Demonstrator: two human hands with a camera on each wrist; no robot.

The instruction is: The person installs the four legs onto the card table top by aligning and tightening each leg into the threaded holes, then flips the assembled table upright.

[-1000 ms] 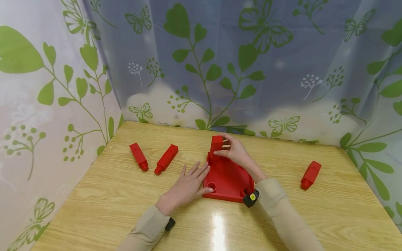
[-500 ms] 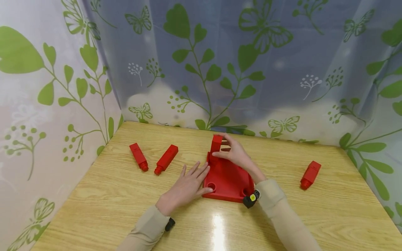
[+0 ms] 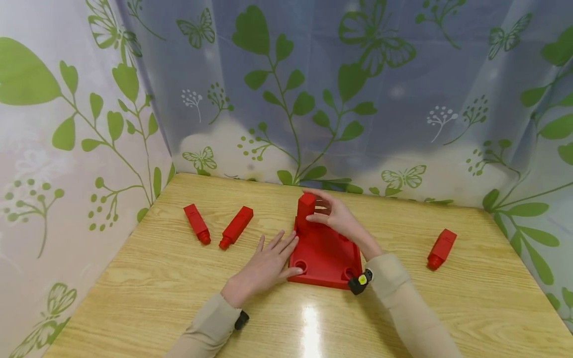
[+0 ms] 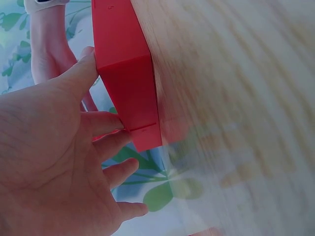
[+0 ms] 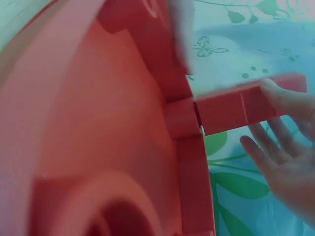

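Note:
A red square leg (image 3: 306, 208) stands upright at the far left corner socket of a red tray-like tabletop (image 3: 329, 256). My right hand (image 3: 337, 216) pinches the leg near its upper part, between thumb and fingers. In the right wrist view, the leg (image 5: 231, 109) meets the round socket (image 5: 183, 119), with a thin dark gap at the joint. My left hand (image 3: 264, 266) lies with spread, straight fingers against the tabletop's left side. The left wrist view shows its thumb and a fingertip touching the red side wall (image 4: 129, 93).
Two more red legs with round threaded-looking ends, one (image 3: 197, 223) farther left and the other (image 3: 236, 227) nearer, lie left of the tabletop. Another red leg (image 3: 441, 248) lies on the right of the wooden table (image 3: 277, 328). A patterned curtain (image 3: 286, 99) hangs behind.
My right hand has turned the leg slightly about its upright axis, and its top has shifted a little left. My left hand and the tabletop have stayed in place.

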